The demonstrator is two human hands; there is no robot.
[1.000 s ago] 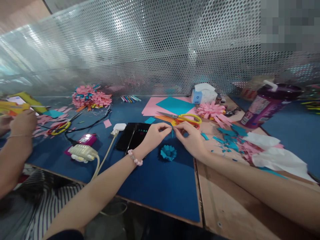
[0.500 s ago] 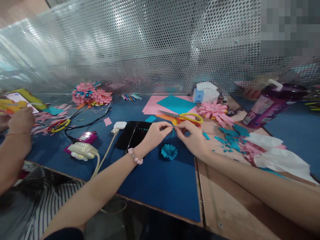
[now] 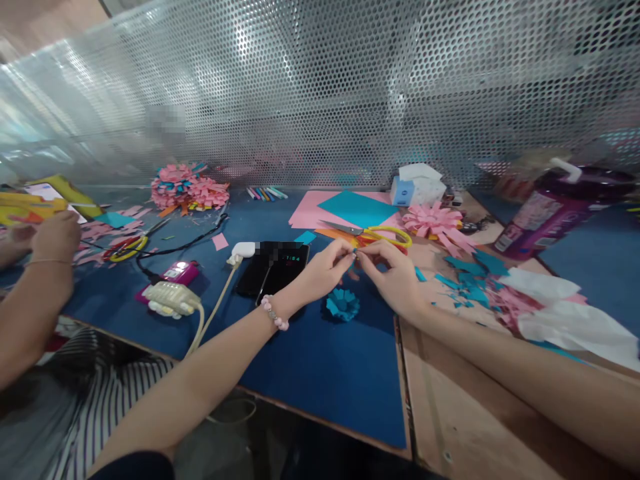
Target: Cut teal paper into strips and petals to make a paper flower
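My left hand (image 3: 326, 272), with a pink bead bracelet (image 3: 274, 313) at its wrist, pinches with thumb and fingertips. Facing it, fingertips touching, my right hand (image 3: 391, 275) is closed in a pinch too. Between them is a small piece of blue paper, almost wholly hidden by the fingers. A blue paper flower (image 3: 343, 305) lies on the table just below both hands. Behind them are yellow-handled scissors (image 3: 385, 235), pointing left, on orange paper. A black phone (image 3: 273, 270) lies left of my left hand.
Pink sheets (image 3: 305, 210) and a blue sheet (image 3: 357, 208) lie behind. A pink paper flower (image 3: 433, 223), blue scraps (image 3: 465, 283), tissues (image 3: 575, 320) and a purple cup (image 3: 545, 210) are rightward. At left are a co-worker's hand (image 3: 55, 240), a cable plug (image 3: 173, 298) and a pink paper cluster (image 3: 187, 187).
The blue strip that hung below my fingertips is now mostly out of sight between them. My fingers have come closer together. The whole view has shifted slightly.
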